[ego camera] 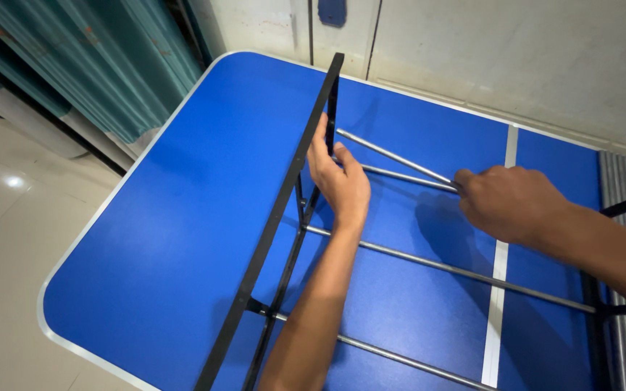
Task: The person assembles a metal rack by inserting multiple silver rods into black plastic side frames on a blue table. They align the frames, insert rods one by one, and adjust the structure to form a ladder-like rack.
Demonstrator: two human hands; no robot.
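Observation:
A black metal frame (pixel 269 224) stands upright on a blue table (pixel 182 217), running from the near edge to the far edge. Several silver rods (pixel 443 268) stretch from it toward the right. My left hand (pixel 338 177) rests against the frame's inner side, fingers pointing up along the black upright bar. My right hand (pixel 508 203) is closed around the near ends of two silver rods (pixel 400 163) that slant toward the top of the frame.
A white stripe (pixel 501 253) crosses the blue table. A second black bar and a ribbed grey strip (pixel 621 217) lie at the right. Teal curtains (pixel 103 65) hang at the upper left above a tiled floor. A pale wall stands behind.

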